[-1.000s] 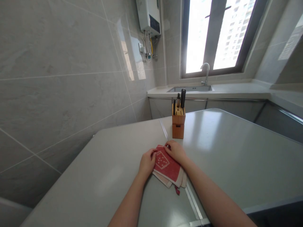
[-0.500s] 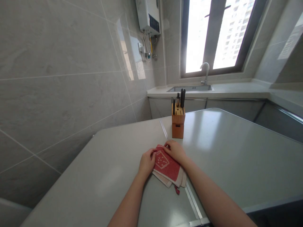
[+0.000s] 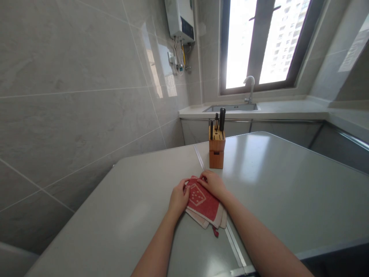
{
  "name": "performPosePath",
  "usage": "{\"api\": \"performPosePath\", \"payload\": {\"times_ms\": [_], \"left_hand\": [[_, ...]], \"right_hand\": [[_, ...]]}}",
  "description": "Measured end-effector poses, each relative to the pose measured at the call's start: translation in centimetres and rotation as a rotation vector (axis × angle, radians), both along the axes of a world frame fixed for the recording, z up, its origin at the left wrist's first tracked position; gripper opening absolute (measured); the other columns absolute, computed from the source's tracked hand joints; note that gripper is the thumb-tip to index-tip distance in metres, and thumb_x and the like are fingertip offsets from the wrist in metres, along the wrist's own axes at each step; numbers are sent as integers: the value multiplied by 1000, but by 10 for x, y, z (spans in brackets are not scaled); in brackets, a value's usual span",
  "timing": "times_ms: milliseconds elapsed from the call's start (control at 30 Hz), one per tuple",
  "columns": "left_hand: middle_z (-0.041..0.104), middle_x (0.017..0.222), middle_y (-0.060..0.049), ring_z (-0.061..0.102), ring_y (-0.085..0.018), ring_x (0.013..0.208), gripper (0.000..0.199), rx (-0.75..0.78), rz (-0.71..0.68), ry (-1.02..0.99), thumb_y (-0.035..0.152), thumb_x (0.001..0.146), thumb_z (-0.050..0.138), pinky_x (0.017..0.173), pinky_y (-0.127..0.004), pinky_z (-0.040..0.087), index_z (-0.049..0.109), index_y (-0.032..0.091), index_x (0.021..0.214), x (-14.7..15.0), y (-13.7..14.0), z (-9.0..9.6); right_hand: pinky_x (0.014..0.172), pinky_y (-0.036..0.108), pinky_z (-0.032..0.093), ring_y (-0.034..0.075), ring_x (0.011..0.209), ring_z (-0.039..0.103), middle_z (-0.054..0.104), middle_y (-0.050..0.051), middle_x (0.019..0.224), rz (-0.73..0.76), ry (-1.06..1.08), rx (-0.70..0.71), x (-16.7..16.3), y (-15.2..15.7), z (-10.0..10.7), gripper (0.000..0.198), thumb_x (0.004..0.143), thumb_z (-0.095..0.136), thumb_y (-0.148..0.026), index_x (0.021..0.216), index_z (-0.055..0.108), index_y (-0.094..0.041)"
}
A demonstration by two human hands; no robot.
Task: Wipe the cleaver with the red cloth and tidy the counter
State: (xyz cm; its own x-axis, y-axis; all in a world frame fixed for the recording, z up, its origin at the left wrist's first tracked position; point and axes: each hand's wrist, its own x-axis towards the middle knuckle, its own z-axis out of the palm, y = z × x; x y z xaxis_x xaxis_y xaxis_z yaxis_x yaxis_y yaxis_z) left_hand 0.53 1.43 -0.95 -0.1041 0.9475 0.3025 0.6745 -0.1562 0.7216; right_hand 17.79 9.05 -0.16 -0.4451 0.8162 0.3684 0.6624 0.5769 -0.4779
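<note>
A folded red cloth [image 3: 205, 202] with pale borders and a white square pattern lies on the pale table, its layers slightly fanned out at the near side. A small dark red loop [image 3: 215, 231] sticks out from its near edge. My left hand [image 3: 179, 197] grips the cloth's left edge, thumb on top and fingers curled round. At the far edge, my right hand [image 3: 212, 183] has its fingers bent over the cloth, pinching it. Just beyond both hands stands a wooden knife block [image 3: 216, 152] with several black-handled knives in it.
The glossy table [image 3: 138, 207] has a metal seam [image 3: 235, 246] running through it. Behind it are a counter with a sink [image 3: 230, 108] and a curved faucet [image 3: 251, 89] below a window. A water heater [image 3: 180, 23] hangs on the back wall, beside the tiled left wall.
The fingers of my left hand have shifted slightly on the cloth's left edge. The cloth, my right hand and the knife block stay practically where they were.
</note>
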Motion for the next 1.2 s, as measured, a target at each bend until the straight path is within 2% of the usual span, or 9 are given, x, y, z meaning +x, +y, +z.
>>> {"api": "performPosePath", "payload": {"times_ms": [167, 333, 600, 767, 867, 1033, 1200], "left_hand": [[67, 77, -3, 59, -15, 67, 30, 1, 1, -4, 27, 84, 45, 67, -26, 44, 59, 19, 109, 1, 0, 1], [58, 63, 2, 53, -12, 57, 34, 33, 72, 9, 28, 83, 46, 60, -23, 40, 56, 19, 115, -1, 0, 1], [60, 65, 1, 56, -13, 59, 35, 6, 111, -45, 38, 79, 53, 62, -25, 42, 60, 16, 106, -5, 3, -5], [61, 68, 1, 57, -13, 59, 46, 24, 85, -101, 33, 77, 56, 63, -25, 44, 53, 16, 119, -4, 4, -3], [62, 72, 1, 57, -12, 61, 45, 42, 26, -123, 27, 79, 53, 64, -24, 45, 49, 18, 123, -2, 3, 0], [63, 75, 0, 56, -12, 63, 41, 76, -13, -109, 27, 82, 50, 65, -24, 44, 50, 18, 122, 1, 0, 3], [63, 79, -2, 57, -13, 67, 38, 97, 5, -61, 28, 83, 49, 69, -26, 45, 52, 19, 120, 0, 0, 4]], "right_hand": [[67, 24, 37, 14, 74, 54, 60, 3, 81, 22, 18, 23, 0, 1, -2, 20, 84, 53, -36, 78, 60, -19], [71, 24, 38, 14, 78, 54, 60, 4, 83, 11, 51, 42, -1, 1, 0, 17, 87, 49, -30, 78, 58, -18], [75, 25, 37, 15, 82, 54, 59, 5, 86, -12, 24, 30, 0, -1, 3, 16, 88, 45, -25, 83, 58, -18], [74, 26, 37, 15, 82, 54, 60, 5, 87, -19, -17, 24, 1, -1, 3, 17, 86, 46, -26, 87, 61, -18], [75, 27, 36, 16, 83, 55, 62, 6, 88, -32, -68, 45, 2, -1, 1, 20, 86, 47, -31, 89, 63, -19], [79, 35, 33, 24, 90, 54, 63, 9, 88, -36, -193, 87, 3, 2, -4, 37, 80, 53, -54, 88, 65, -19], [74, 30, 34, 20, 84, 53, 61, 6, 84, 86, -124, 65, 1, 3, 0, 30, 85, 51, -46, 82, 60, -18]]}}
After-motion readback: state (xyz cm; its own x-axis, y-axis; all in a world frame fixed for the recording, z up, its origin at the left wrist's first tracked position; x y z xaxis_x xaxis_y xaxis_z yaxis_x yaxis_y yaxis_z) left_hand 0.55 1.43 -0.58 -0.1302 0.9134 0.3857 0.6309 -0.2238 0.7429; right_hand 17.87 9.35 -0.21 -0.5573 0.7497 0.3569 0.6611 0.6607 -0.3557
